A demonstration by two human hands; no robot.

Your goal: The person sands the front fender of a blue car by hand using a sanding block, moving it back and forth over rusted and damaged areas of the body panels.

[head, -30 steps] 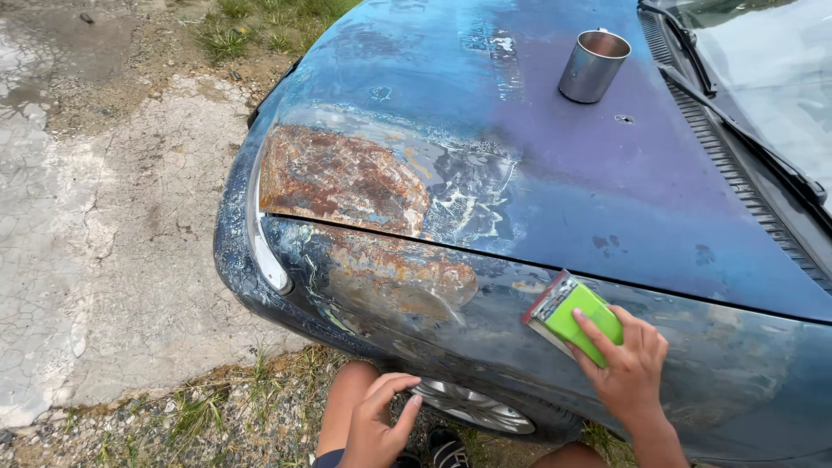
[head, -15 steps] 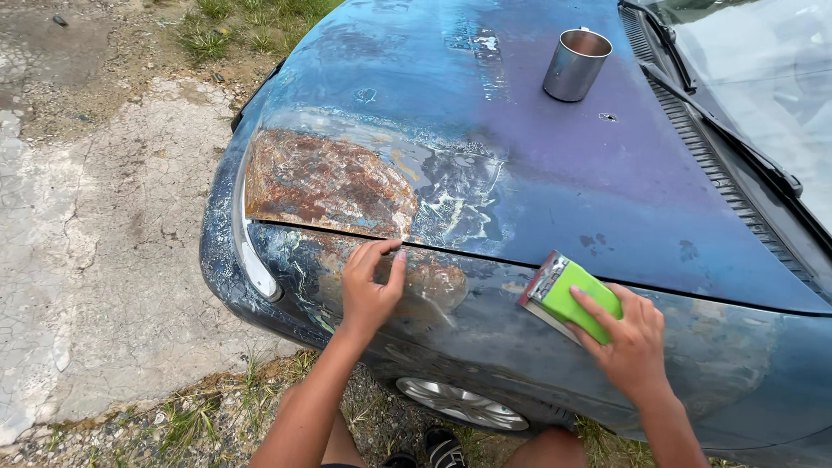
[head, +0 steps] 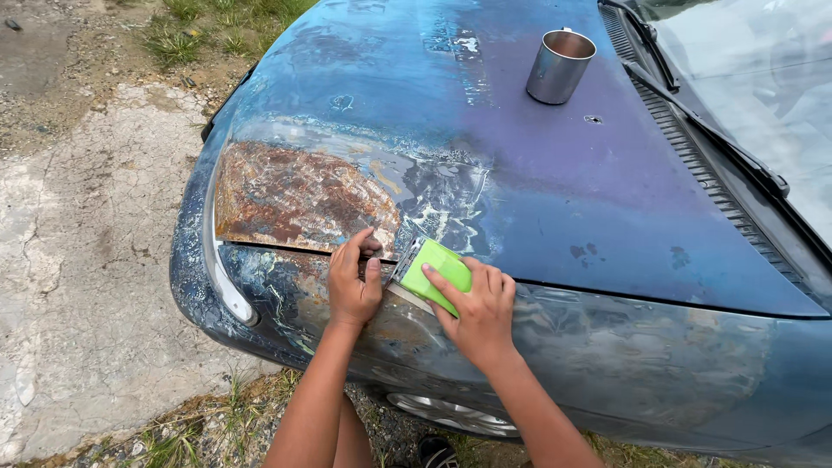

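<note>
An old blue car has a rusty brown patch on the front of its bonnet and more rust on the wing below. My right hand presses a green sanding block against the wing just under the bonnet gap. My left hand rests beside it, its fingers hooked on the bonnet edge at the rust patch, a small dark thing pinched at the fingertips. The two hands nearly touch.
A metal mug stands on the bonnet near the windscreen and the wiper. Cracked concrete and grass lie to the left. A wheel shows below my arms.
My left hand rose from below to the bonnet edge. My right hand slid the green block leftward along the wing until it met the left hand.
</note>
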